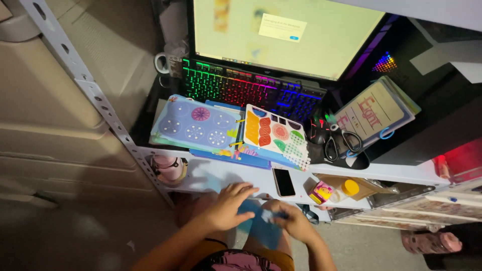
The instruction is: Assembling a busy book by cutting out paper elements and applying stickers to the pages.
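Note:
Both my hands are low in the head view, just below the white desk edge (236, 175). My left hand (227, 206) rests with its fingers spread on a blue sheet (261, 228) that lies over my lap. My right hand (295, 221) pinches a small pale piece (268, 216) against the same blue sheet. A black phone (284, 181) lies face up on the desk edge, just above my hands.
Blue craft boards (196, 125) and a white sheet of coloured shapes (273, 135) lie in front of a rainbow-lit keyboard (251, 90) and a monitor (286, 35). Scissors (341, 143), a yellow-capped glue bottle (344, 189), a spiral-bound book (374, 113) and a pink cup (168, 168) stand around.

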